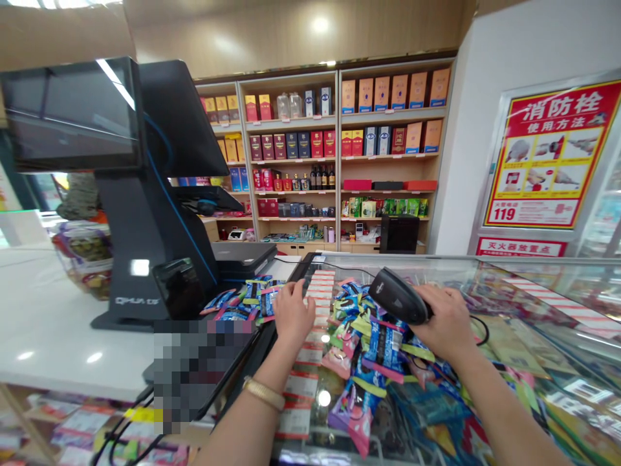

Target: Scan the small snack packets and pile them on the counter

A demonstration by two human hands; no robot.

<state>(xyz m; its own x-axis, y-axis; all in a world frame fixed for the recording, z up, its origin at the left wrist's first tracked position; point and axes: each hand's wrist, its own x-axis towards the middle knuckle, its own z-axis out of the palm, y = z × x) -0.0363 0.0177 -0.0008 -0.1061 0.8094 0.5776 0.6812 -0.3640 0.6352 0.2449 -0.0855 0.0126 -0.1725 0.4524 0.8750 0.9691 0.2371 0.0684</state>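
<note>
Right grip (446, 325): curved, probably plastic scanner (398, 298)

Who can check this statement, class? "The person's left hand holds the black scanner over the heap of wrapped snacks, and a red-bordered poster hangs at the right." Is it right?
Not quite: the hand is wrong. The head view shows the right hand, not the left hand, holding the black scanner over the heap of wrapped snacks. The red-bordered poster does hang at the right.

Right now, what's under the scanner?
A pile of packets on the glass counter. The scanner and right hand cover part of the pile, so whatever lies directly beneath them can't be seen.
</note>
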